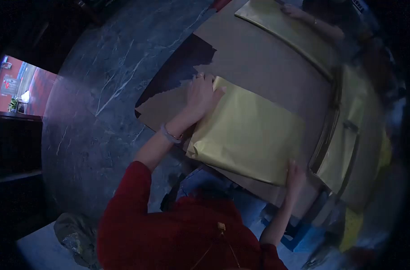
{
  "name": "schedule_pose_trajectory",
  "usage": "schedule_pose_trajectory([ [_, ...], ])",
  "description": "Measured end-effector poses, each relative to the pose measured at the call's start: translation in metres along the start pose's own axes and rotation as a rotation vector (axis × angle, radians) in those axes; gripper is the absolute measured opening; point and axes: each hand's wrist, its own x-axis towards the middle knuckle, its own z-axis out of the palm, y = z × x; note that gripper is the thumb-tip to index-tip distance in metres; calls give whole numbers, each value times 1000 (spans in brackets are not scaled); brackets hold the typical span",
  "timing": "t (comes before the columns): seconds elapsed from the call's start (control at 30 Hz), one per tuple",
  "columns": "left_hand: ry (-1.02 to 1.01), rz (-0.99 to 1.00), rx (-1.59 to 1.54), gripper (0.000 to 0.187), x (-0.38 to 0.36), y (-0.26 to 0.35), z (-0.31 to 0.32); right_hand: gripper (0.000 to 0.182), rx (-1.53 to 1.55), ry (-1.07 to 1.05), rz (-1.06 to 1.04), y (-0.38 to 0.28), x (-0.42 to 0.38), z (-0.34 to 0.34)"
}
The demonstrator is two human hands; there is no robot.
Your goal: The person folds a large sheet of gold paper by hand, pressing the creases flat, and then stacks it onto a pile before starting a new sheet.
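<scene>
One gold sheet (252,130) lies at the near edge of the bench (241,54), longer from left to right. My left hand (200,95) has its thumb on the far left corner; my right hand (296,177), blurry, is at the near right one. I cannot tell if either grip is closed.

The head camera looks forward and down, close above the gold sheet (250,130) mid-frame, red top (169,238) at the bottom.
</scene>
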Motion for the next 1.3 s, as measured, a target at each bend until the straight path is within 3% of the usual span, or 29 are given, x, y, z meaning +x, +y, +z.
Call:
schedule_pose_trajectory([
  [0.17,-55,-201,11,31,5,-3,4,53,-59,27,-8,11,4,9],
  [0.33,78,-172,-45,32,7,-16,17,54,66,25,-7,-5,-2,0],
  [0.63,-1,-195,4,22,11,-15,11,56,6,40,-30,18,6,11],
  [1.3,-50,-206,-19,23,8,-21,12,52,74,32,-16,2,1,3],
])
